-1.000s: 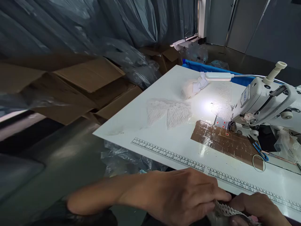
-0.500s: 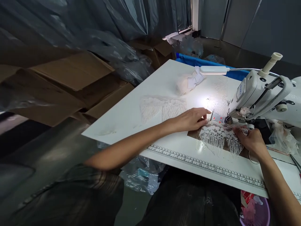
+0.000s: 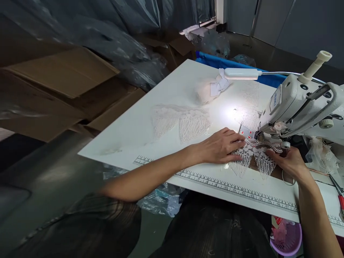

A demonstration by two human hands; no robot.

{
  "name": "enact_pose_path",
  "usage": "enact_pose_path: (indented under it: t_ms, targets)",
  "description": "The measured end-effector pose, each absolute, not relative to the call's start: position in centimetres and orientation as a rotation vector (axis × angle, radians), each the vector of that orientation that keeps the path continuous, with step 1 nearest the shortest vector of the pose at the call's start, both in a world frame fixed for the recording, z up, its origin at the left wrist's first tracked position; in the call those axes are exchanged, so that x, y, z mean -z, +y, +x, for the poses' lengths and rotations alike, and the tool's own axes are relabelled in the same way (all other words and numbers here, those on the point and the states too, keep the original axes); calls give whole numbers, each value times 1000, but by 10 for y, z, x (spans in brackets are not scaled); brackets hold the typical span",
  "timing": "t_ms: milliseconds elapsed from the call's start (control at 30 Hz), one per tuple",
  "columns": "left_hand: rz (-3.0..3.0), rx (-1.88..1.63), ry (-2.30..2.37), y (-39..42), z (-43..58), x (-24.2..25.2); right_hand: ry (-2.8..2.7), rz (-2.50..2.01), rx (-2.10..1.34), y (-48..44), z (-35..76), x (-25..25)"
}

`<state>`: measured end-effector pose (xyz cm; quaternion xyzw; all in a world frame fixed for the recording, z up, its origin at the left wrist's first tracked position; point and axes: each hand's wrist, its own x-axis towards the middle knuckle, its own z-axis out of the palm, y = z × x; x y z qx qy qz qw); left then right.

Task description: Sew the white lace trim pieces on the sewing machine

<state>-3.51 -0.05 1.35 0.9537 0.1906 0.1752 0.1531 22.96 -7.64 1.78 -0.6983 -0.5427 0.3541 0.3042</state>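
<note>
Lying on the tabletop (image 3: 129, 132) close by the sewing machine (image 3: 288, 98), the white lace (image 3: 264, 162) shows a band of small holes and two pointed, netlike pieces. The left hand (image 3: 221, 146) rests slightly spread on its left part; the right hand (image 3: 291, 163) pinches its right side.

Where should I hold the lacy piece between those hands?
I'd hold the lacy piece by its top band's two ends, coming from both sides, where the left hand and right hand are: the band runs sideways as one strip, while the holey points look floppier.
</note>
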Motion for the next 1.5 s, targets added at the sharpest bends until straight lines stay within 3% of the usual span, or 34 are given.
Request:
enact_pose_path:
  t_ms: [100, 300, 533, 833, 1500]
  targets:
    - [2399, -606, 706, -6, -35, -21, -1216, -1798, -1105, -77, 209, -22]
    - [1713, -335, 824, -13, -32, -27, -1246, -1457, -1436, -73, 175, -36]
    - [1855, -317, 1029, -12, -29, -34, -1747, -1683, -751, -75, 203, -18]
    - [1849, -318, 1141, -7, -31, -35, -2293, -1449, -108, -85, 202, 1]
    - [1435, -371, 1226, 2, -28, -28, -2242, -1454, -202, -89, 202, 9]
